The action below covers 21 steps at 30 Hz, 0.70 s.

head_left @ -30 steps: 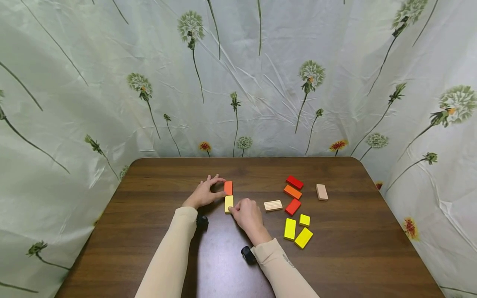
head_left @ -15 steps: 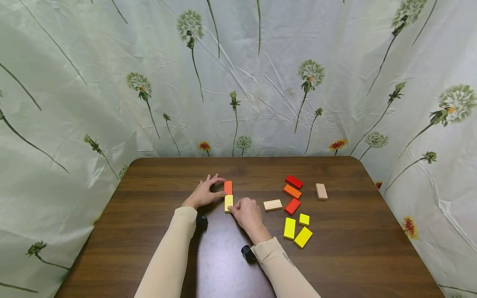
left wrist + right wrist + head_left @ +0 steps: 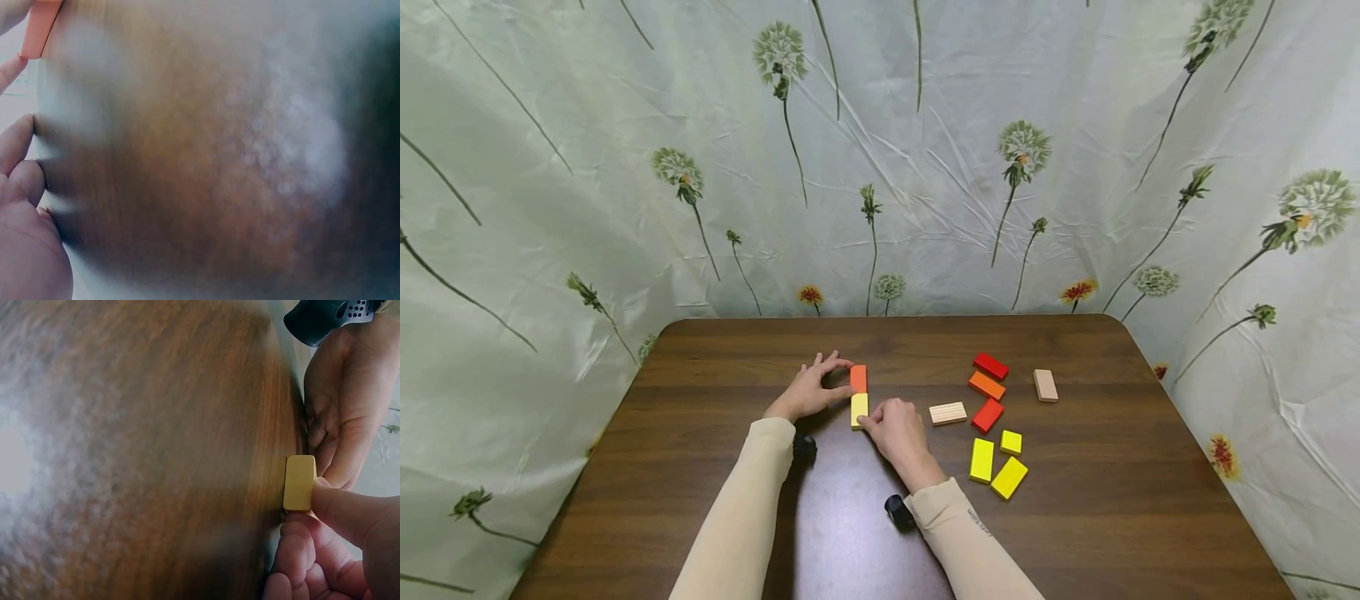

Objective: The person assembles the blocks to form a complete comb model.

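An orange-red wooden block [image 3: 858, 377] lies flat left of the table's middle. My left hand [image 3: 807, 392] holds it from the left, index finger at its far end and thumb at its near end. The left wrist view catches only an end of this orange-red block [image 3: 42, 30] between fingertips. Lined up end to end with it on the near side is a pale yellow block [image 3: 859, 407]. My right hand [image 3: 898, 435] pinches that block near its closer right corner. In the right wrist view, the thumb presses the yellow block [image 3: 300, 483] with curled fingers beside it.
To the right lie a ridged natural-wood block [image 3: 948, 413], a red block [image 3: 991, 366], an orange block [image 3: 987, 385] and another red block [image 3: 987, 416]. Nearer are several bright yellow blocks [image 3: 981, 460]. A plain pale block [image 3: 1045, 386] is farther right on the brown table [image 3: 1112, 500].
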Motion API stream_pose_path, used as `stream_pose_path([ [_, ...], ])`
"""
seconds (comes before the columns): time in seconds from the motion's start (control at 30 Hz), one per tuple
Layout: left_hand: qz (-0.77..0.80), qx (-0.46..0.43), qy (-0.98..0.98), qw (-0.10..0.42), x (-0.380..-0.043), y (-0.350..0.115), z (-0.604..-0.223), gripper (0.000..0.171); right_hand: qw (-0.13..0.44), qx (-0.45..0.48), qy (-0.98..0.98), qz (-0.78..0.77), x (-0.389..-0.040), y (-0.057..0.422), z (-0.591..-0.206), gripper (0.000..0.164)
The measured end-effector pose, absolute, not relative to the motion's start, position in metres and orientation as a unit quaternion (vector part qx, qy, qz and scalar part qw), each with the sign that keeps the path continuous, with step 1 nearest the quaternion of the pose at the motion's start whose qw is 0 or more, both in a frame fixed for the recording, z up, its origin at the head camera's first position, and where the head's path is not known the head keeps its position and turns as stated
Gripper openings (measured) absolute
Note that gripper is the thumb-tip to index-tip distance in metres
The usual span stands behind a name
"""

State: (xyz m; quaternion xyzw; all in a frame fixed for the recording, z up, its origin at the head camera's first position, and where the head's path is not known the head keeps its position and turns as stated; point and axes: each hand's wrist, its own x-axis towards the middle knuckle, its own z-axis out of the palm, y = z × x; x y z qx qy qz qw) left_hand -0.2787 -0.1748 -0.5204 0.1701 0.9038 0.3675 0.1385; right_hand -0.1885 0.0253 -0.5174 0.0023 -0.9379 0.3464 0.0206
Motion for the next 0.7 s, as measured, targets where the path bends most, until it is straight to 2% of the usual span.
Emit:
stream_pose_path([
  [0.27,0.360,0.168,0.906,0.146,-0.2803,-0.1736,-0.5235,0.072,0.021,0.003,-0.938,0.347,-0.1905,0.0260,-0.5170,0.026],
  [0.7,0.356,0.170,0.906,0.153,-0.2832,-0.1747,-0.5261,0.074,0.024,0.013,-0.937,0.348,-0.1897,0.0280,-0.5185,0.028],
])
